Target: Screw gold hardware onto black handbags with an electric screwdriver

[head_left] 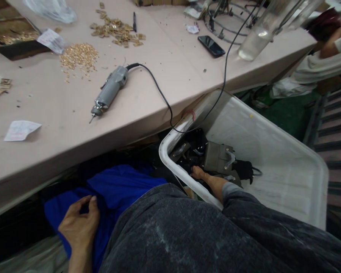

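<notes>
My right hand (198, 173) reaches down into a white plastic tub (287, 151) beside the table, its fingers buried among dark bags and straps. An olive-grey bag (217, 157) with a metal handle lies just beyond it. I cannot see whether those fingers grip anything. My left hand (81, 222) rests under the table on blue cloth (122, 187) over my lap, fingers curled loosely with nothing visible in them.
On the pink table (165, 79) lie a grey electric screwdriver (109, 91) with its black cable, heaps of small brass parts (79, 56), paper scraps, a pen and a phone (211, 46). Another person (326, 53) sits at the far right. Stairs lie to the right.
</notes>
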Available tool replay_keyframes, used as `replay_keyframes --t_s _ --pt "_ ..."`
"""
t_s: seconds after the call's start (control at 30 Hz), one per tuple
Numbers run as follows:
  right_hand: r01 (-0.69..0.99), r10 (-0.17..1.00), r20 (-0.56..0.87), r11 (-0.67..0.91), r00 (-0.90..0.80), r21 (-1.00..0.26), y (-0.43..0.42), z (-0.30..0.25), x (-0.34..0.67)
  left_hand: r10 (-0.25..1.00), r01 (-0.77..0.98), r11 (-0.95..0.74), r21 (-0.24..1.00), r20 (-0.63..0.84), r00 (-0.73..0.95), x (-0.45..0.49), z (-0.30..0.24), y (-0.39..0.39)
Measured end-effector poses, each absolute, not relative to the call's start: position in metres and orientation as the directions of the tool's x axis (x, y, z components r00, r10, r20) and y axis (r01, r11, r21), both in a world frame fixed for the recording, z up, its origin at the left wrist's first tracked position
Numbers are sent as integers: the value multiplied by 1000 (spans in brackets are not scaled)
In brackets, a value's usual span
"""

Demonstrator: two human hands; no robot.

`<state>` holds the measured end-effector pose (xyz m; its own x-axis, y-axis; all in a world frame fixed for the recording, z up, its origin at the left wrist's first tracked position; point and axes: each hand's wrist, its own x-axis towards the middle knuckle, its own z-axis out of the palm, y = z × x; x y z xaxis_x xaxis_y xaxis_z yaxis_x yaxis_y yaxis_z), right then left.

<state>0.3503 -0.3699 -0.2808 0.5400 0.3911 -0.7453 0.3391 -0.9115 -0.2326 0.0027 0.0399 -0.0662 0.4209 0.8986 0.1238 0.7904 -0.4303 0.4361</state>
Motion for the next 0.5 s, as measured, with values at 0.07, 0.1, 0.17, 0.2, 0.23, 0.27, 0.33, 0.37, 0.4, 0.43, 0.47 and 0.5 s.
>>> replay_keyframes --t_s 0.07,0.1,0.17,0.2,0.23,0.27,0.33,0.37,0.4,0.43,0.47,0.5 --pt "290 416 -730 -908 542 -302 -373 -270 358 895 785 -434 442 116 430 2 -65 40" --pt "260 427 -718 -904 550 -339 -375 -263 363 892 780 -439 445 113 437 1 -64 40" --pt "189 444 -685 -889 578 -417 -382 -246 375 890 775 -440 453 107 443 0 -63 41" --pt "149 450 -664 -876 598 -459 -386 -237 381 895 779 -430 457 100 436 0 -62 42" --pt "108 453 -640 -858 620 -503 -390 -226 386 903 785 -410 464 86 420 0 -62 42" --pt "65 453 -615 -835 645 -547 -394 -215 391 914 794 -382 473 67 400 1 -61 43" --pt "-20 442 -557 -771 703 -637 -400 -191 397 932 808 -331 487 32 362 2 -60 45" --pt "-59 429 -526 -731 734 -680 -401 -179 399 936 811 -315 493 24 350 3 -60 45" --pt "-97 412 -496 -687 764 -720 -402 -167 400 939 810 -306 500 21 342 4 -60 45" --pt "-131 393 -468 -639 791 -758 -402 -155 400 942 810 -299 505 20 336 4 -60 45" --pt "-162 374 -445 -590 814 -791 -401 -142 400 945 811 -289 508 17 327 3 -59 45" --pt "-188 355 -424 -540 833 -821 -400 -128 401 949 814 -274 512 8 314 3 -59 44"
